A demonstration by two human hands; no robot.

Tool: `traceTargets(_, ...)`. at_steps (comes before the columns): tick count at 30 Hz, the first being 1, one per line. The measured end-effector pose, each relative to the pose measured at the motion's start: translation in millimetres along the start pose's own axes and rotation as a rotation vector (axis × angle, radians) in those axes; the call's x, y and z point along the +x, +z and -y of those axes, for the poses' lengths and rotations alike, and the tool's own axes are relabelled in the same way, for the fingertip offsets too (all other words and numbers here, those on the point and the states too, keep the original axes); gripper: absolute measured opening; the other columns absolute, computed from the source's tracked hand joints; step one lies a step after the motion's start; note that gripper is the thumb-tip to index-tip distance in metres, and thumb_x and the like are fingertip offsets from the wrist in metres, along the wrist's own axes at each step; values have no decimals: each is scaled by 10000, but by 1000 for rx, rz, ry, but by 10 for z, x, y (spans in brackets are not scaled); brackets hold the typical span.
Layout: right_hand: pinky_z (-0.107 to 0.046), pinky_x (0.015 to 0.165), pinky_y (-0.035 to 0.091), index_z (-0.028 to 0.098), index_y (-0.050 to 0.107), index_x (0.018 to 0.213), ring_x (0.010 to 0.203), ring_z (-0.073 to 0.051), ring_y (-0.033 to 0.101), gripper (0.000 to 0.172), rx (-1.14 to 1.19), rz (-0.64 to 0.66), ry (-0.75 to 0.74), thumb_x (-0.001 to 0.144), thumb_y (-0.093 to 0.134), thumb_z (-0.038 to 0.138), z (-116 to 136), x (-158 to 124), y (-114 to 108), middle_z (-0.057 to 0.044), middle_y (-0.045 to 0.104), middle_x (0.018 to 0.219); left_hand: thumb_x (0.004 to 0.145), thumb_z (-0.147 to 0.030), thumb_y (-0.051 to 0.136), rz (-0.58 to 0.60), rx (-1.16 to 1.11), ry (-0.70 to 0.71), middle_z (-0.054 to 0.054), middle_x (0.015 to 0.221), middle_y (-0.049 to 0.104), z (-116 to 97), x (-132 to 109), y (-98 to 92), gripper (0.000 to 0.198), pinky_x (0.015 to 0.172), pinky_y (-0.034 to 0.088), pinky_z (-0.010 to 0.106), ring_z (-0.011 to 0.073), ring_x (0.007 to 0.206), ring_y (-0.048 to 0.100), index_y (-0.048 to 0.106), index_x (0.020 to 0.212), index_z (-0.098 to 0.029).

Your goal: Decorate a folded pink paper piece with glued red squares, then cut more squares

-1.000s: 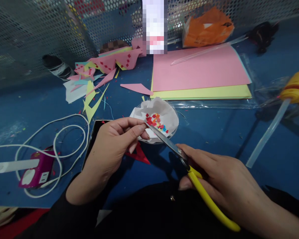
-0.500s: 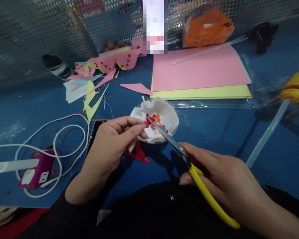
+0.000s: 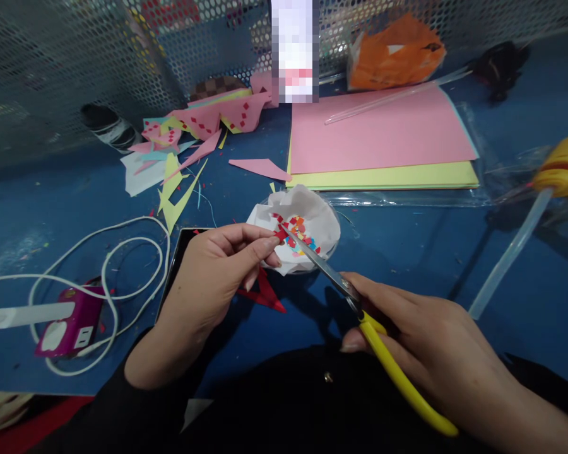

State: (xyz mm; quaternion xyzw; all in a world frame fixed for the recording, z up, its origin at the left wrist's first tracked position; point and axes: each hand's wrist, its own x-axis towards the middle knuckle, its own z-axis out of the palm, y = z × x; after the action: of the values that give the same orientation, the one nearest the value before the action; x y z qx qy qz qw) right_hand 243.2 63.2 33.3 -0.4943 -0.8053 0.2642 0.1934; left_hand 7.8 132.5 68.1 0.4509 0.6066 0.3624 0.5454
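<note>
My left hand [image 3: 222, 265] pinches a small strip of red paper [image 3: 281, 234] between thumb and fingertips, over the near left rim of a bowl [image 3: 329, 221] lined with white paper. My right hand [image 3: 421, 340] is closed round the yellow handles of a pair of scissors [image 3: 329, 272]. The blade tips meet the red strip above the bowl. Inside the bowl lie many tiny paper bits [image 3: 301, 228] in red, orange, yellow and blue. A larger red paper scrap [image 3: 267, 293] lies on the table below my left fingers, partly hidden by them.
Pink and yellow paper sheets [image 3: 378, 135] lie behind the bowl. Cut paper shapes [image 3: 208, 116] are heaped at the back left. A purple charger block [image 3: 71, 321] with a looped white cable sits left. A yellow glue gun [image 3: 563, 167] rests right, near an orange packet [image 3: 395, 53].
The red bits at the bowl's left side have shifted, with more of them now showing by the blade tips. Both hands stay almost in the same place.
</note>
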Motion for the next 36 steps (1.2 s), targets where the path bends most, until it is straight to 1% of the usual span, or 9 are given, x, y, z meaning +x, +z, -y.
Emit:
traceTargets(4, -237, 503, 565, 247, 620, 1193, 642, -179, 772, 285, 59, -13, 11, 990, 523, 421, 27, 25, -13, 16, 797, 868, 745, -221, 794, -32, -15, -7, 11, 599, 705, -12, 3, 7, 56, 372, 255, 171, 32, 367, 402, 777, 749, -168)
traceTargets(8, -215, 481, 542, 250, 599, 1213, 651, -163, 774, 319, 79, -38, 20, 995, 516, 466, 69, 44, -26, 31, 795, 847, 740, -197, 786, -58, -49, -4, 0, 587, 689, -16, 0, 4, 44, 376, 267, 162, 30, 375, 414, 785, 775, -171)
traceTargets(14, -223, 463, 553, 196, 601, 1224, 630, -175, 766, 558, 98, -43, 17, 948, 488, 667, 99, 64, -33, -14, 789, 828, 742, -204, 776, -100, -113, 0, -4, 580, 657, -32, 0, 10, 53, 357, 274, 167, 34, 386, 408, 765, 757, -155)
traceTargets(16, -231, 464, 557, 190, 607, 1223, 622, -182, 764, 586, 88, -34, 16, 929, 506, 687, 102, 61, -30, -22, 787, 820, 739, -205, 780, -101, -126, 0, -5, 582, 655, -37, 1, 20, 62, 359, 276, 167, 30, 386, 402, 759, 752, -149)
traceTargets(21, -244, 521, 576, 219, 614, 1188, 654, -199, 770, 503, 88, -5, 7, 906, 595, 634, 89, 42, -15, -27, 786, 845, 733, -218, 790, -65, -138, -6, 0, 586, 662, -15, -9, 35, 79, 363, 263, 171, 35, 394, 405, 762, 756, -148)
traceTargets(24, -245, 525, 572, 219, 593, 1241, 659, -198, 769, 495, 85, 6, 0, 908, 626, 584, 64, 30, 0, -31, 792, 885, 748, -220, 789, -43, -133, -16, 2, 600, 673, 9, -19, 33, 70, 382, 272, 171, 37, 405, 406, 767, 770, -157)
traceTargets(27, -253, 522, 571, 209, 579, 1271, 651, -196, 766, 444, 65, 7, -16, 943, 603, 508, 50, 26, 8, -30, 793, 901, 769, -217, 781, -29, -133, -25, 0, 620, 686, 26, -28, 33, 47, 402, 293, 167, 40, 417, 422, 772, 790, -176)
traceTargets(30, -256, 504, 567, 207, 590, 1255, 631, -191, 763, 382, 59, 8, -20, 975, 551, 465, 59, 40, 7, -16, 791, 872, 782, -218, 780, -25, -130, -30, 0, 610, 684, 28, -32, 36, 47, 398, 276, 159, 33, 410, 412, 771, 790, -173)
traceTargets(36, -262, 525, 585, 181, 562, 1328, 653, -191, 771, 415, 40, 11, -26, 1016, 468, 439, 47, 41, 8, -29, 796, 894, 788, -213, 773, -20, -121, -27, 1, 605, 684, 27, -30, 31, 44, 390, 271, 159, 32, 403, 404, 769, 781, -170)
